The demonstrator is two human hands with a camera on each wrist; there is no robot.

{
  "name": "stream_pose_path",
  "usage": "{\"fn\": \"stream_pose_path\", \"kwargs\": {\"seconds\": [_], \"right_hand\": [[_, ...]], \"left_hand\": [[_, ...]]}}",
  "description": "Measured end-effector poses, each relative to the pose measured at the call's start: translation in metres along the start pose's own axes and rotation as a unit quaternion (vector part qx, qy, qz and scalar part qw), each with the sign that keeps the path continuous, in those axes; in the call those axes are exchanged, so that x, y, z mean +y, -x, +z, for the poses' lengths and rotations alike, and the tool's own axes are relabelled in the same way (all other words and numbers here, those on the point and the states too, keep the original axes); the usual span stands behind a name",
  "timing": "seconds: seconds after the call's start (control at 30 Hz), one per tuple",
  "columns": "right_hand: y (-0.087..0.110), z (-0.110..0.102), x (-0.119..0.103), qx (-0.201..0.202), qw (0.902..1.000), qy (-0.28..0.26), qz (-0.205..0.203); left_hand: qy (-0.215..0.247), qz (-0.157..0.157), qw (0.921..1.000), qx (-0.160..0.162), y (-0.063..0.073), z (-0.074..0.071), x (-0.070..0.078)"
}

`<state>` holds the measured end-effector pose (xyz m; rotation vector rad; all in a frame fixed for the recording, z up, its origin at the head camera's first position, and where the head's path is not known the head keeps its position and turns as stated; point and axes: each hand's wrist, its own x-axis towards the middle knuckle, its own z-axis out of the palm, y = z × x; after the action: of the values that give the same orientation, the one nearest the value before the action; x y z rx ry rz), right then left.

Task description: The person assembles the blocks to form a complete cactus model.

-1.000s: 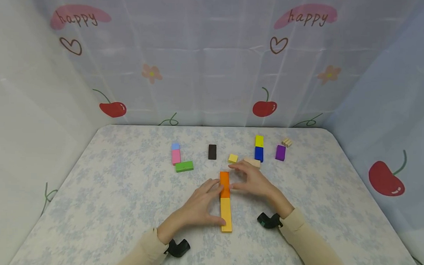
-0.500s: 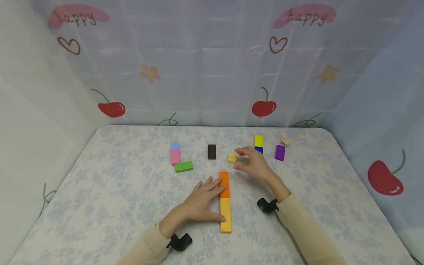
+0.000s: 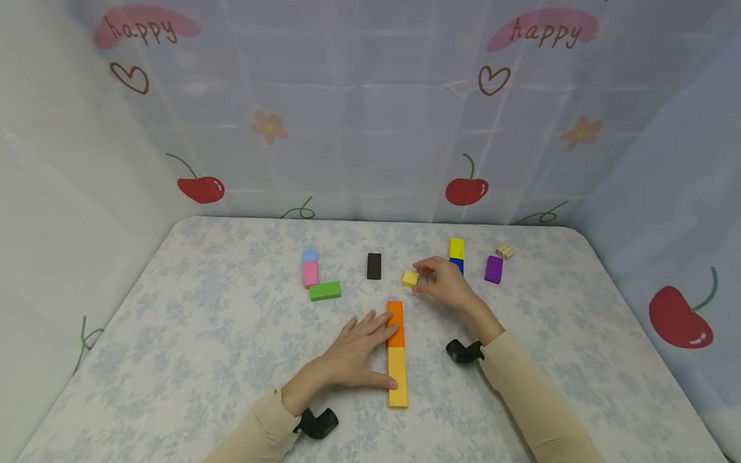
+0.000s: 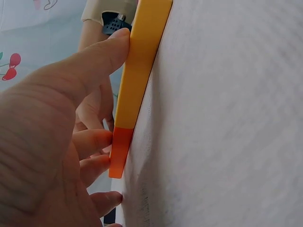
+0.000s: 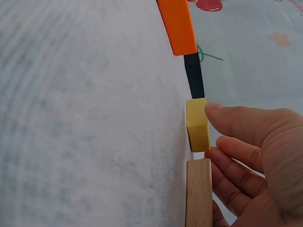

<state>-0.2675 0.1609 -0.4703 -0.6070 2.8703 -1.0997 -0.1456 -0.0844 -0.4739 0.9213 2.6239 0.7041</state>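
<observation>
Right hand (image 3: 445, 285), right of centre in the head view: thumb and fingertips stood apart at the right end of a small yellow block (image 3: 410, 278); from my remote seat I could not tell whether they pinched it. In the right wrist view I saw the thumb tip at the block's upper end, fingertips near its lower end, a plain wooden block (image 5: 199, 191) just below.

Left hand (image 3: 356, 357), lower centre: fingers spread, nothing clamped; fingertips touched an orange block (image 3: 396, 321), the thumb an amber block (image 3: 398, 375). I recorded these two end to end, orange uppermost.

Further pieces, head view: black block (image 3: 374, 266), above centre; green block (image 3: 325, 291), pink block (image 3: 310, 274) and light-blue block (image 3: 310, 255), left of it; bright-yellow block (image 3: 457, 248) over a part-hidden blue block (image 3: 458, 264), then purple block (image 3: 494, 270), at right.

Lettering: I read "happy" twice on the backdrop (image 3: 373, 143), upper left and upper right, each on a pink patch (image 3: 147, 26)
</observation>
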Motion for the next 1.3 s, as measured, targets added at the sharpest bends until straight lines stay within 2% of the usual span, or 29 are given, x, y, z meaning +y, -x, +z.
{"fn": "stream_pose_path", "kwargs": {"seconds": [0.57,0.93,1.13,1.3], "right_hand": [[-0.006,0.004,0.001,-0.013,0.9997,0.019,-0.004],[-0.004,0.0,-0.005,-0.013,0.9997,-0.019,0.002],[-0.002,0.003,-0.01,-0.017,0.9982,-0.042,-0.038],[0.001,0.007,-0.015,-0.04,0.9952,-0.066,-0.061]], "left_hand": [[-0.002,0.006,1.0,0.007,0.0,0.0,0.001],[-0.006,0.007,0.9999,0.01,-0.001,0.002,-0.001],[-0.007,0.007,0.9999,0.01,0.0,0.002,-0.001],[-0.003,0.006,0.9999,0.007,0.0,0.001,0.0]]}}
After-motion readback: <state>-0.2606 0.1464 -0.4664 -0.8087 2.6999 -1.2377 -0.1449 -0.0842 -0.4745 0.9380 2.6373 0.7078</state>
